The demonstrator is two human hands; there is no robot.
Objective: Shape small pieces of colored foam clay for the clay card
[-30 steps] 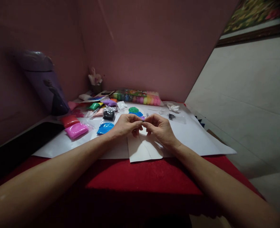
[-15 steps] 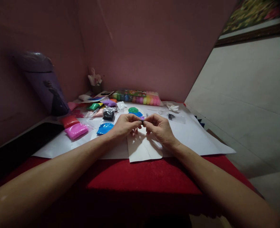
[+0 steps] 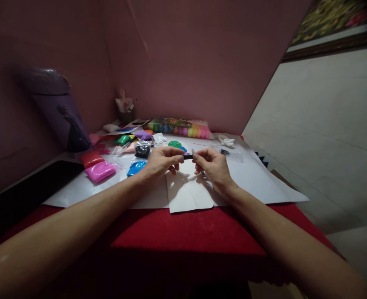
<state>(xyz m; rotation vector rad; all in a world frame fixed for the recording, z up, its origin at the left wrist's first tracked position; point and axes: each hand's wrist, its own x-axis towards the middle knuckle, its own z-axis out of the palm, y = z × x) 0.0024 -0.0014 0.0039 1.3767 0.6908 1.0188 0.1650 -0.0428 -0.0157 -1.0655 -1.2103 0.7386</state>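
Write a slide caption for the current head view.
Both hands, left and right, stretch a small black piece above a white card.

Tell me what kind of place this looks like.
Probably a craft spot in a home: packets of coloured clay-like material, such as the pink packet, lie on white paper over a red cloth, and a framed picture hangs on the wall.

Left hand (image 3: 162,162), right hand (image 3: 213,167) slightly farther apart; black strip (image 3: 188,157) between 2 looks longer.
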